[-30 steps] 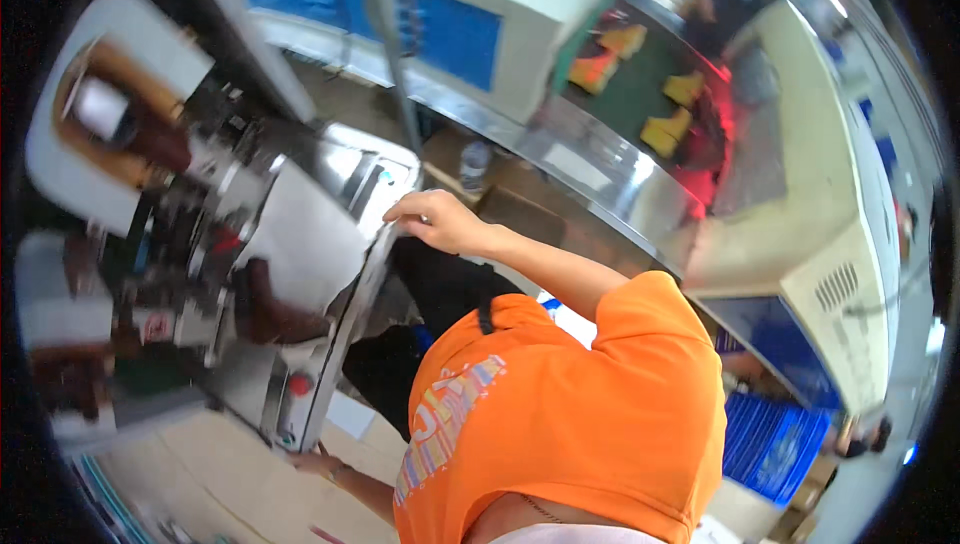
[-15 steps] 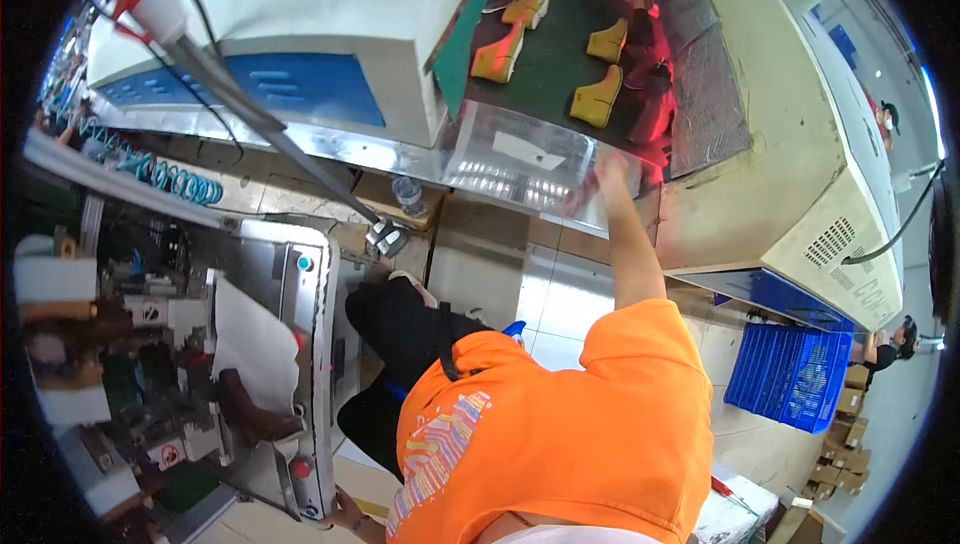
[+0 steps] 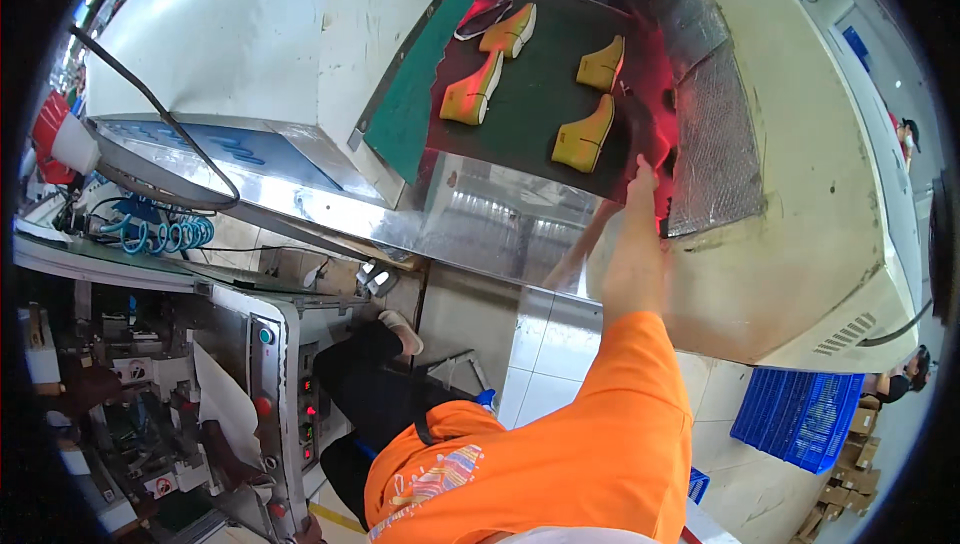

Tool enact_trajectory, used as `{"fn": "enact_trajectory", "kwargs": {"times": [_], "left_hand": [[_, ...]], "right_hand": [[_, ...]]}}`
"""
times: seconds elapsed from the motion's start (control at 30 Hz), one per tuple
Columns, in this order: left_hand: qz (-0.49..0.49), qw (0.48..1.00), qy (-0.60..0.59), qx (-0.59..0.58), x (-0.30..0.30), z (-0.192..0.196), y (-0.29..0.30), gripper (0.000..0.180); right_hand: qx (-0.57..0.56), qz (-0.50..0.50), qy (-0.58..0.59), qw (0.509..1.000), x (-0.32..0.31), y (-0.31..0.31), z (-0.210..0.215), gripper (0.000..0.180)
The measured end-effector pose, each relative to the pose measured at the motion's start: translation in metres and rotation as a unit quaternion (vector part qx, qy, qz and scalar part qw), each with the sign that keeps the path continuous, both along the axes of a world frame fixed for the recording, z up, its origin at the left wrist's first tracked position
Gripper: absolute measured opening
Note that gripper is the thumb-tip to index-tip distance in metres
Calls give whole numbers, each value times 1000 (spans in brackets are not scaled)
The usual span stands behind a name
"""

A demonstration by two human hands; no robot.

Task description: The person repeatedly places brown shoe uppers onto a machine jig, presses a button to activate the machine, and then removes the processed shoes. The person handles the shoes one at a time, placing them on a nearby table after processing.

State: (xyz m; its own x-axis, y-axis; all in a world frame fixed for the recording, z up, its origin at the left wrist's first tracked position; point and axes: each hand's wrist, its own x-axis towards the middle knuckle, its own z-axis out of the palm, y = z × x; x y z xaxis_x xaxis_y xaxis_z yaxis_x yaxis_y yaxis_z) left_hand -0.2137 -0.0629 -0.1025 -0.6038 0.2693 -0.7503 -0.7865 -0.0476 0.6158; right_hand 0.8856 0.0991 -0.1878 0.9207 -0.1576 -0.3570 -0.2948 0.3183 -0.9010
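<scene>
My right hand (image 3: 645,182) reaches over the metal lip (image 3: 480,214) of a machine opening. Its fingers look stretched forward, with the tips at the near end of a dark boot-shaped piece (image 3: 645,124) under red light. Whether they touch it, I cannot tell. To the left, on the dark green conveyor belt (image 3: 535,84), stand several yellow shoe lasts (image 3: 583,134) with pale undersides. A dark shoe piece (image 3: 484,19) lies at the far left of the belt. My left hand is out of sight beyond the orange sleeve and lower edge.
White machine housings flank the belt, one left (image 3: 250,34) and one right (image 3: 800,174). A green flap (image 3: 400,124) hangs at the left side. Low on the left stands a machine with a control panel (image 3: 285,394). A blue crate (image 3: 797,419) sits right, near stacked cartons (image 3: 855,464).
My right hand has moved forward and right, from above the metal lip to the dark boot-shaped piece. My left hand has gone from view at the lower left. The view has shifted.
</scene>
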Motion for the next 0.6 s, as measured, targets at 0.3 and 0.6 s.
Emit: {"fn": "enact_trajectory", "kwargs": {"times": [0.3,0.6], "left_hand": [[-8,992,-85,90,-36,-15,-42,46],[-64,993,-28,92,39,3,-31,52]], "right_hand": [[268,395,-26,878,-120,-1,204,23],[199,668,-204,688,-348,-53,302,66]]}}
